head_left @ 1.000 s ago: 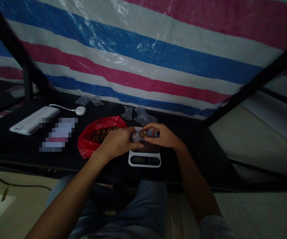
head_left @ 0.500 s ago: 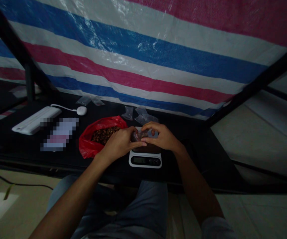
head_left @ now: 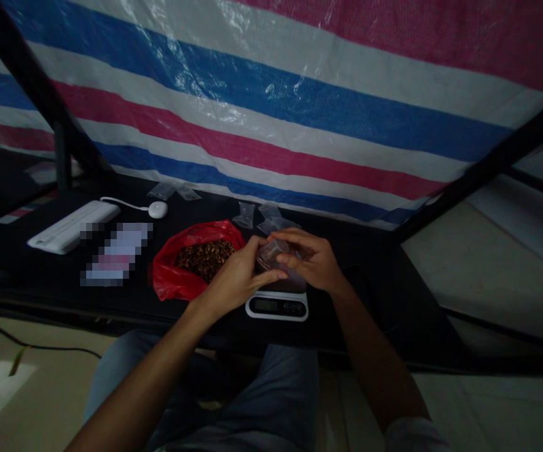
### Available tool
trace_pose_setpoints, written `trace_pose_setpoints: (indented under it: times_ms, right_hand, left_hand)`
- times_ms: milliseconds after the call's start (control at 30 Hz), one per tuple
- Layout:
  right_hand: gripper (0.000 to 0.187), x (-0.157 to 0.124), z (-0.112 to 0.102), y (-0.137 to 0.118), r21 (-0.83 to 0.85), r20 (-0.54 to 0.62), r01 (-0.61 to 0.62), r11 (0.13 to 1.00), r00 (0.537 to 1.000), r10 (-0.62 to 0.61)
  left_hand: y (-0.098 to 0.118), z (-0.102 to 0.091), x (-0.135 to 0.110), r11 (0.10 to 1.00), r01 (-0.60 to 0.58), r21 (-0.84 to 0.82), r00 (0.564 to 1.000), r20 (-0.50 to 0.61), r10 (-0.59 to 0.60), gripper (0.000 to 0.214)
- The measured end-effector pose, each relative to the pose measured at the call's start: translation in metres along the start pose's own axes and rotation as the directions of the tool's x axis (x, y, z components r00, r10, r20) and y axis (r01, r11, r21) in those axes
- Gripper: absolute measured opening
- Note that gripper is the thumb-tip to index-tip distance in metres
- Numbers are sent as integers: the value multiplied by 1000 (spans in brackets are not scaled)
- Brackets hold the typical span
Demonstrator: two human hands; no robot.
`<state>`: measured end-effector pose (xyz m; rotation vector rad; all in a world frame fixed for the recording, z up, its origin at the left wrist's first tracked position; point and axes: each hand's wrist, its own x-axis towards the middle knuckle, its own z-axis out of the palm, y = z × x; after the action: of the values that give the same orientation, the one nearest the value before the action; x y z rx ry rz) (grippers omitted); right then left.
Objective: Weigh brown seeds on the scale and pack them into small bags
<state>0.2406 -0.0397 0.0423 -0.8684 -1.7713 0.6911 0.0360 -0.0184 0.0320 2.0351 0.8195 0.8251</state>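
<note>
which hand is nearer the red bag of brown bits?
Left. The left hand sits right beside the red bag, at its right edge; the right hand is farther right, past the small clear bag, above the scale.

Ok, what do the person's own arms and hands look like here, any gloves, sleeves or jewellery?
Both hands, left hand and right hand, are bare: no gloves, and no rings or watch that the dim picture shows. The forearms are uncovered along their length. A light sleeve edge shows at the right elbow, near the bottom of the picture; the left arm shows no sleeve in view. Five fingers each, no markings.
</note>
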Motion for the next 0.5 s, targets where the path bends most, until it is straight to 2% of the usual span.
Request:
trace_pose_setpoints:
  times_ms: [167,333,500]
  right_hand:
    - [43,-2,0,-1,23,-2,-77,997,997,77]
    - [37,-1,-3,-6,50,0,-96,994,995,96]
    - [35,-2,-11,-4,160,-1,-136,978,990,138]
  left_hand:
    - [2,2,1,1000,9,-20,999,-39,-10,47]
    - [4,1,2,999,31,-38,998,-52,-33,45]
    - [0,2,3,994,3,-106,996,-84,-12,40]
